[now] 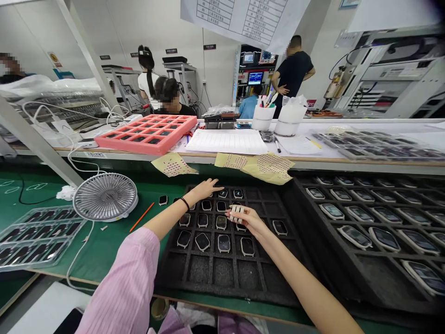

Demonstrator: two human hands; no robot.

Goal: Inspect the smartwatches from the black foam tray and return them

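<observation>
Over tray [223, 273]: R hand [253, 221] w/ cream pcs [237, 213]

Bright, even light with wide-angle edge distortion.

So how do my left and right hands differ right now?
The left hand has its fingers outstretched, while the right hand holds a cluster of pale pieces. A black band circles the wrist behind the left hand; none shows behind the right hand. Both hands are over the black tray.
</observation>
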